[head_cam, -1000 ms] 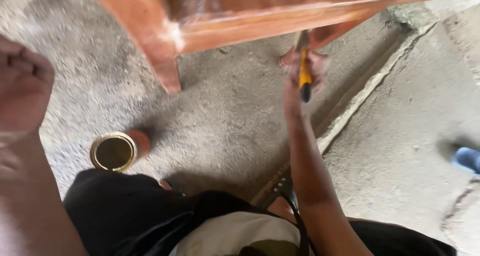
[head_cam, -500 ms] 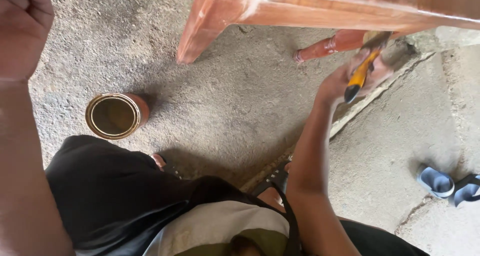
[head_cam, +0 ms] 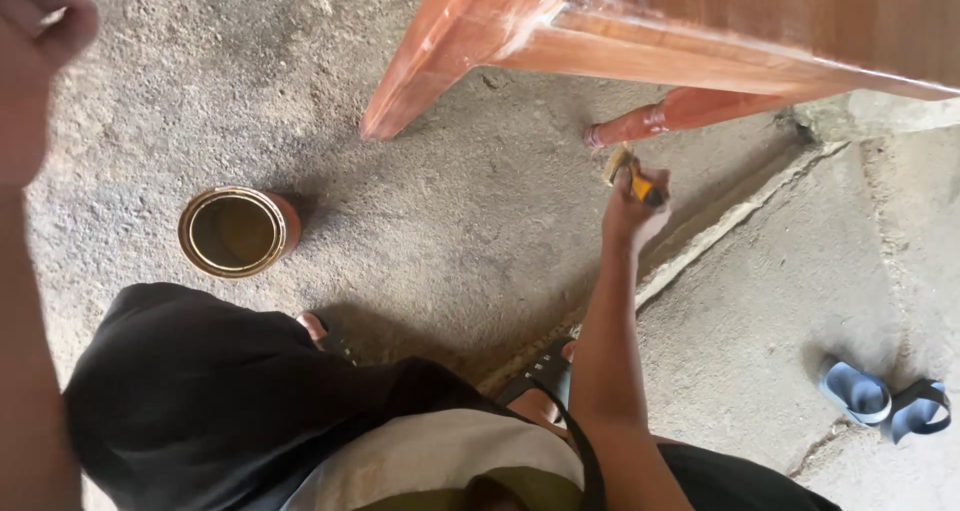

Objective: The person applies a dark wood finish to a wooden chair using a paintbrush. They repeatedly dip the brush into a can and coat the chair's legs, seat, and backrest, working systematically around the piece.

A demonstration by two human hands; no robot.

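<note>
the right hand was closed around a brush with a yellow handle, arm stretched forward and low over the concrete floor. the bristle end of the brush sat just beside the foot of the far turned leg of a reddish-brown wooden table; whether the bristles touched the wood could not be told. the near leg of the table slanted down to the floor, well apart from the brush.

the left hand was raised at the upper left edge of the view, fingers curled into a loose fist, and held nothing that could be seen.

an open round tin, with a dark liquid inside, stood upright on the floor near the person's knee, between the two arms and well apart from both hands.

the person crouched, wearing dark trousers and a sandal. a pair of blue slippers lay on the floor at the lower right, beyond a raised concrete edge.
</note>
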